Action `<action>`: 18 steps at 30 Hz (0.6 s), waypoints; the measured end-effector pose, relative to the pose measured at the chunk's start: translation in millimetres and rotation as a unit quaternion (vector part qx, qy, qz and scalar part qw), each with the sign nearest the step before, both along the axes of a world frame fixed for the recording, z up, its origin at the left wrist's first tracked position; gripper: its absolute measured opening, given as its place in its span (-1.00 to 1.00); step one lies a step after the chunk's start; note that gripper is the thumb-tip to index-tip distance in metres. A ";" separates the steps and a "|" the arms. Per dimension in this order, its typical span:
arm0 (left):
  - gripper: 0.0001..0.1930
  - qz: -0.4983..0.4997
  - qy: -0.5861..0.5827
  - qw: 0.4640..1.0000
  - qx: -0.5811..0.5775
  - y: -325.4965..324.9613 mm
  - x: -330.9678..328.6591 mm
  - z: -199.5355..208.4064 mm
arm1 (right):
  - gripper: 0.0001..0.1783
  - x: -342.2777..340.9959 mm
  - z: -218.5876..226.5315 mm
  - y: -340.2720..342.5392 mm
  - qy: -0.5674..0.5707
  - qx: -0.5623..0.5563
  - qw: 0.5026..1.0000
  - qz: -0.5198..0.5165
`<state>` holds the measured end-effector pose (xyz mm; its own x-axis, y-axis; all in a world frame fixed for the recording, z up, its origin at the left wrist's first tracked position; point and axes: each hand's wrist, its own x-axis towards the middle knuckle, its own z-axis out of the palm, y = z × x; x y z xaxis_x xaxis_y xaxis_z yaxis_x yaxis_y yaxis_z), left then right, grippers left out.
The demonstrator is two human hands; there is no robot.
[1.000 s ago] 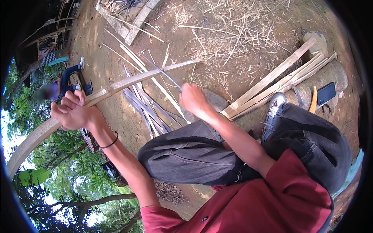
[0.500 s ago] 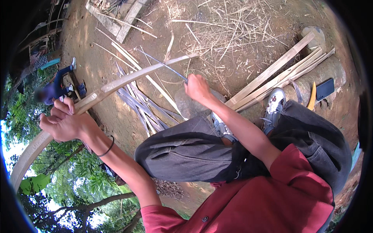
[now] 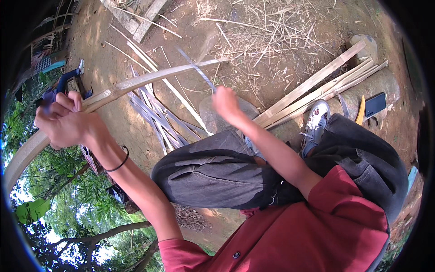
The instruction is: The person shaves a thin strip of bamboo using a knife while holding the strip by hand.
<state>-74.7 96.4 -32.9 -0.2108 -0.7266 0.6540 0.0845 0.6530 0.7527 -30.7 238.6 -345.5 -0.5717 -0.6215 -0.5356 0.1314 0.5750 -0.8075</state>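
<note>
My left hand (image 3: 68, 115) is closed around a long, curved bamboo strip (image 3: 149, 76), holding it up at the left. The strip runs from the lower left rim to a thin end near the middle of the view, with a node partway along it. In my right hand (image 3: 226, 104), closed and slightly blurred, is a knife (image 3: 199, 72). Its long narrow blade crosses the strip not far from the thin end. Whether the edge bites into the bamboo cannot be made out. A pale blurred streak, perhaps a shaving, shows just beyond the blade.
Thin split strips (image 3: 158, 120) lie piled on the dirt beyond my knee. Wider bamboo slats (image 3: 312, 88) rest on a log at the right, near a phone (image 3: 375, 104) and a yellow curved object (image 3: 360, 110). Shavings (image 3: 276, 31) litter the far ground. Another person (image 3: 68, 81) is at the left.
My left hand and the strip have shifted left. The knife's blade has swung so its tip points farther away and more to the right. A shaving standing by the strip is now a blur.
</note>
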 end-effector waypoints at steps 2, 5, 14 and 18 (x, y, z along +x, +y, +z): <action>-0.72 -0.028 0.012 1.000 -0.008 -8.3 10.6 -4.6 | -0.86 -27.4 -24.3 15.9 0.111 0.010 0.994 0.023; -0.77 0.003 0.023 0.999 0.029 -23.2 16.8 -0.5 | -0.78 -11.6 10.3 -5.1 -0.022 -0.057 0.998 -0.027; -0.73 -0.037 0.023 0.998 0.038 -21.5 24.3 -5.9 | -0.85 -6.9 86.3 -15.1 0.126 -0.171 0.977 -0.004; -0.71 -0.041 0.084 0.995 0.047 -0.6 0.3 3.3 | -0.82 -27.4 -59.9 4.5 0.133 0.036 0.990 -0.007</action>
